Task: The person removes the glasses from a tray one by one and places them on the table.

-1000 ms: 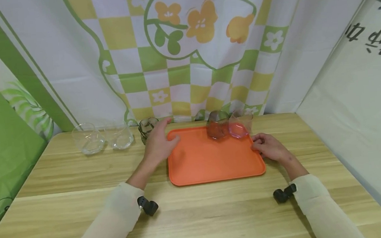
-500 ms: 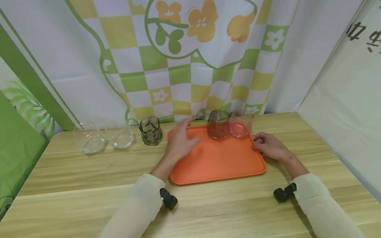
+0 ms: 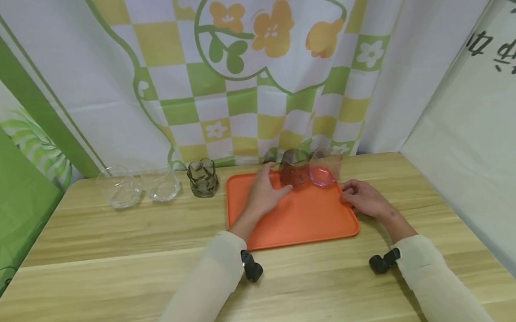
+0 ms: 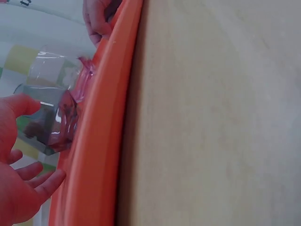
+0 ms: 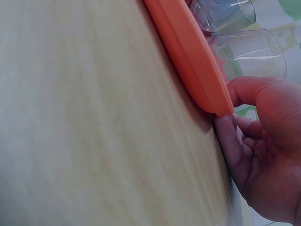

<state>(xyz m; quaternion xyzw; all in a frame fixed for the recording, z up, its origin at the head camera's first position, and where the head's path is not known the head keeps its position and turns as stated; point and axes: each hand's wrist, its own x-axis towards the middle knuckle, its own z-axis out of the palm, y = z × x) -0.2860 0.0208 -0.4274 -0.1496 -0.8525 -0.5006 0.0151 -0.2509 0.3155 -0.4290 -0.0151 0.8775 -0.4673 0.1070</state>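
Note:
On the orange tray [image 3: 309, 217] stand two glasses at the back: a smoky dark glass [image 3: 295, 169] and, right of it, a clear glass with a pink base [image 3: 324, 170]. My left hand [image 3: 264, 193] is over the tray beside the dark glass, thumb and fingers spread and nothing in them. In the left wrist view that hand [image 4: 21, 165] faces the dark glass [image 4: 51, 117]; contact cannot be made out. My right hand [image 3: 365, 198] pinches the tray's right edge. In the right wrist view its thumb [image 5: 251, 89] lies over the rim and fingers go beneath.
A dark faceted glass [image 3: 203, 179] stands on the wooden table [image 3: 114, 286] left of the tray. Two clear glasses, one at the far left [image 3: 123, 190] and one nearer [image 3: 163, 187], line the back. A patterned curtain [image 3: 245, 107] hangs behind.
My left hand has moved right, away from the dark faceted glass beside the tray, to the smoky glass on it. My right hand keeps its place at the tray's edge.

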